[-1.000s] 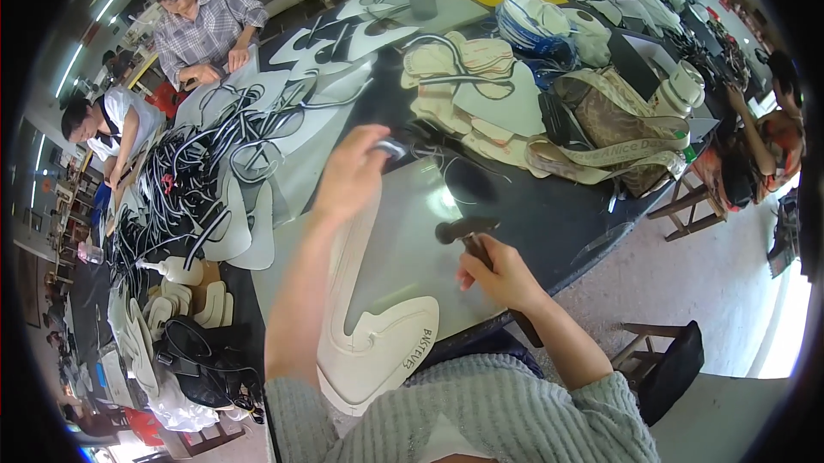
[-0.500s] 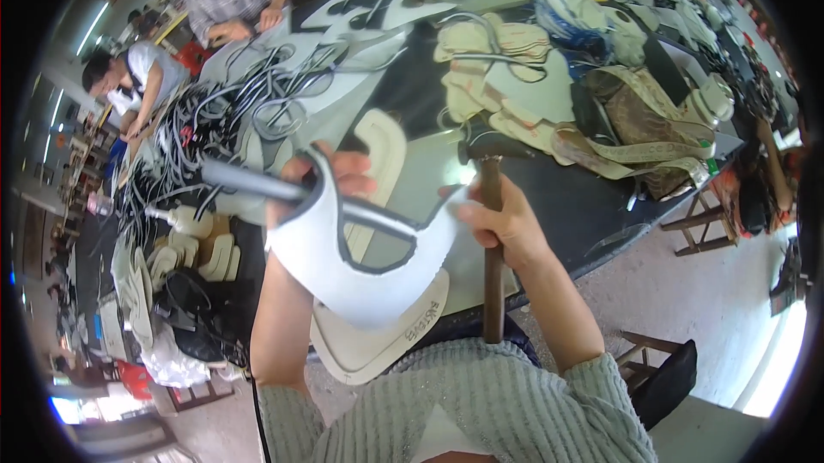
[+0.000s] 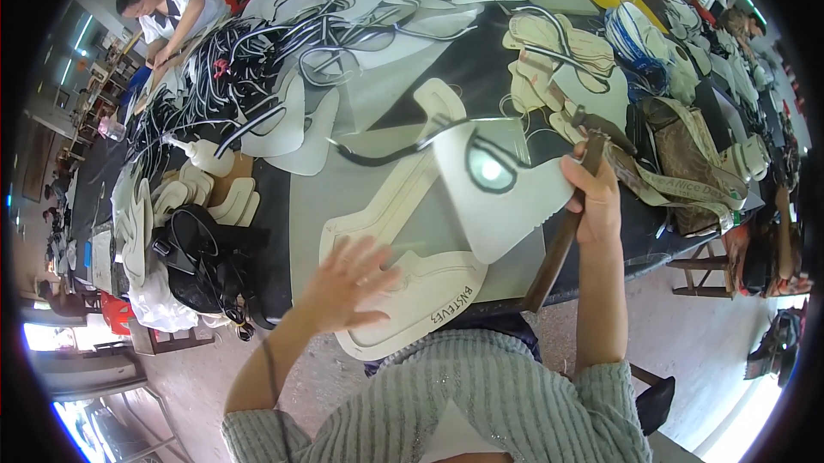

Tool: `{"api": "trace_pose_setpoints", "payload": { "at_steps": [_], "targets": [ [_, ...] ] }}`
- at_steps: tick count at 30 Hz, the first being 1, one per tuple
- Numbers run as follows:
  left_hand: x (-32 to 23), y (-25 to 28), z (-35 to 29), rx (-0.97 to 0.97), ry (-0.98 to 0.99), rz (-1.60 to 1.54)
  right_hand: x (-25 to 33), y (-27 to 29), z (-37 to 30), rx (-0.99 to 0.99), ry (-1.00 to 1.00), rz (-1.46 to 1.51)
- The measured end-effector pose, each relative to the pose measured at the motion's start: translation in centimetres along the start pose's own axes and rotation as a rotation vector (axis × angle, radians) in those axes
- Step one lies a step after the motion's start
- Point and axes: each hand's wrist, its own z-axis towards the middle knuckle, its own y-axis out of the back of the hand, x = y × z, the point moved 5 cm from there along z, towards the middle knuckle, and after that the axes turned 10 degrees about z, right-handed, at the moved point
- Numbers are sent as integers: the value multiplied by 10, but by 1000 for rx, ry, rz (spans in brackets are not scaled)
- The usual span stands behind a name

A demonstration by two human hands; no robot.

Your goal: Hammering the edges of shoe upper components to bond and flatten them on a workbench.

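My right hand [image 3: 594,197] is closed around a hammer [image 3: 554,266] with a wooden handle, its head up. The same hand pinches the edge of a white cut piece [image 3: 489,223] with a scalloped edge. Black-and-grey trim strip [image 3: 386,157] borders the piece's round opening, and a loose tail sticks out to the left. Fingers spread and holding nothing, my left hand [image 3: 352,287] hovers at a cream shaped template [image 3: 421,302] with handwriting on it; whether it touches cannot be told. The template lies on a greenish slab [image 3: 309,223], partly under the white piece.
A heap of black-and-grey strips [image 3: 249,60] covers the far left. Nearer are a white squeeze bottle [image 3: 202,154], stacked cream pieces [image 3: 232,201] and a black bag [image 3: 202,261]. Stacked cut pieces [image 3: 562,60] and a brown bag [image 3: 682,150] lie at right. Other people work across the table.
My left hand has let go of the white piece and moved down toward the template, fingers spreading. My right hand has moved right and up with the hammer and the piece, which has turned.
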Motion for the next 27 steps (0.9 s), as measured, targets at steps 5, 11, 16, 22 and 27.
{"api": "trace_pose_setpoints", "payload": {
  "at_steps": [5, 11, 16, 22, 27],
  "targets": [
    [-12, -35, 48, 170, 228, 6, 29, -16, -2, 106, 110, 18],
    [1, -50, 108, -381, 490, -970, 22, -58, -7, 343, 2, 163],
    [15, 26, 103, -493, -37, -2343, 1, -55, 2, 225, -129, -88],
    [41, 35, 68, -812, 658, -1328, -25, -71, 16, 203, -179, -156],
    [42, -8, 47, -836, 901, -1223, -75, -58, 34, 175, -270, -566]
  ]
}}
